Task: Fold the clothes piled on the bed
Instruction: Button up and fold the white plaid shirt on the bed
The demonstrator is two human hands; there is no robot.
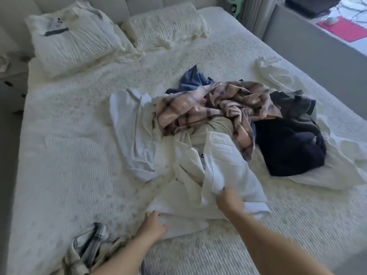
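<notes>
Head view: a person is taking up a white garment at the near side of the pile on the bed.
Right hand is pinching a bunched fold; left hand is gripping the near hem. Cloth is looking light, limp and slack, so hem corners are probably offering the best hold.

A padded grey headboard stands far beyond the fingers. A red mat lies far right, in daylight.
</notes>
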